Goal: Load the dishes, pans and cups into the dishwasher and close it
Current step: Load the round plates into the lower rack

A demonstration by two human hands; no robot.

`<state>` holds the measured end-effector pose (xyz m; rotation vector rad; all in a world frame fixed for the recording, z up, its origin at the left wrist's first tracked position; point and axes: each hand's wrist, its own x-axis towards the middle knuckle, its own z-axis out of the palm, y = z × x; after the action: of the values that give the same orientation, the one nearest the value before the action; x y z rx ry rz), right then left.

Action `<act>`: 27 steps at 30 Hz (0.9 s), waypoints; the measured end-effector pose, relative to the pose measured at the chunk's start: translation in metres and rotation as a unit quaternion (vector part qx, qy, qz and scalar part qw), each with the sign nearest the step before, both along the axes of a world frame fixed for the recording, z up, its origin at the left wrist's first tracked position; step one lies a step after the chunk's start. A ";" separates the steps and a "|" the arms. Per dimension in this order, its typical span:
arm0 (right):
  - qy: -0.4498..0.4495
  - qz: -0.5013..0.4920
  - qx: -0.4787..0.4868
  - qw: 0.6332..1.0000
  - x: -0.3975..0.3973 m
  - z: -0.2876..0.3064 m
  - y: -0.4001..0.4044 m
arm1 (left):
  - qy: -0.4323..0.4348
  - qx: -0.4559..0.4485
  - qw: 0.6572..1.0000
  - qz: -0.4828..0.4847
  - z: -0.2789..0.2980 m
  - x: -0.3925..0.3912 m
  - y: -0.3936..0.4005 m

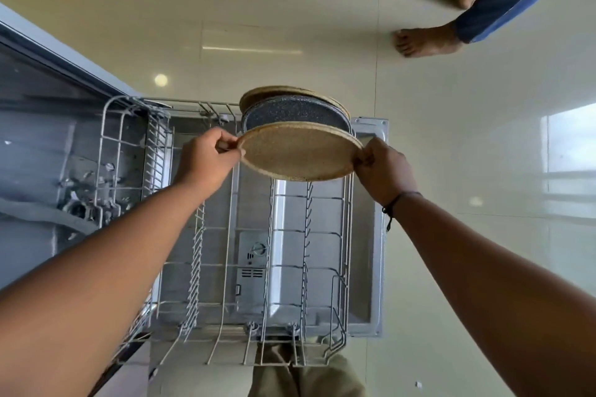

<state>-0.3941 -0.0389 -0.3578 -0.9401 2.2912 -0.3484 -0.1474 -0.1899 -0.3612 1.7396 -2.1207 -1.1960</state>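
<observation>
- I see a glossy beige floor (290, 3) under the pulled-out wire rack (290, 267).
- My left hand (206, 159) and right hand (383, 171) each pinch the tan plate (298, 151) at its rim.

We have a single view, worn on the person's head, and we look almost straight down through a wide lens that bends the edges. The pulled-out dishwasher rack (251, 267) fills the middle and lower middle of the frame, close below us, with the open dishwasher (48, 145) at the left edge. Both forearms enter from the lower corners and meet just above centre. The tiled floor (451, 171) takes the upper and right parts, farther off.
</observation>
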 end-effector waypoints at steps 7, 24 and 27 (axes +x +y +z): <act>-0.006 -0.002 -0.012 1.000 -0.005 -0.009 0.008 | 0.026 -0.013 1.000 -0.005 0.001 -0.005 0.000; 0.008 0.015 -0.107 0.994 0.007 -0.011 0.012 | 0.113 -0.076 0.990 0.041 -0.002 0.013 0.013; 0.013 0.031 -0.084 0.996 0.010 -0.019 0.013 | 0.094 -0.069 0.993 0.036 -0.010 0.016 0.017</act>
<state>-0.3840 -0.0261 -0.3768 -1.1026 2.2772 -0.5109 -0.1318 -0.1731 -0.3708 1.5638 -1.9652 -1.1187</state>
